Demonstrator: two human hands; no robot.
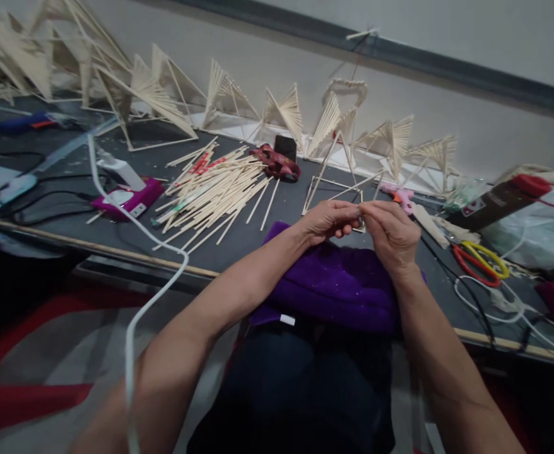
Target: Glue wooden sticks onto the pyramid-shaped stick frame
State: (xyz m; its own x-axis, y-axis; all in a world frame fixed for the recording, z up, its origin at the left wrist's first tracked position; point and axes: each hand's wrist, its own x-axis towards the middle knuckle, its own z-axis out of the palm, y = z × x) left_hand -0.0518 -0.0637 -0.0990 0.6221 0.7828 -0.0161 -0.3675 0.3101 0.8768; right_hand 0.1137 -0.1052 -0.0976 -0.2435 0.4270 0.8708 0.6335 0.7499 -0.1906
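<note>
Left hand (330,222), right hand (393,234): pinched, tips meeting | anything held: cannot tell | stick frame (322,170) behind, partly hidden

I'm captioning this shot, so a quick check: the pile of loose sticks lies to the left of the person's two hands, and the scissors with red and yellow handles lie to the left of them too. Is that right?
Not quite: the scissors lie to the right of the right hand, as the head view shows. The rest stands.

Whatever left hand (328,222) and right hand (394,234) pinch is hidden.
</note>
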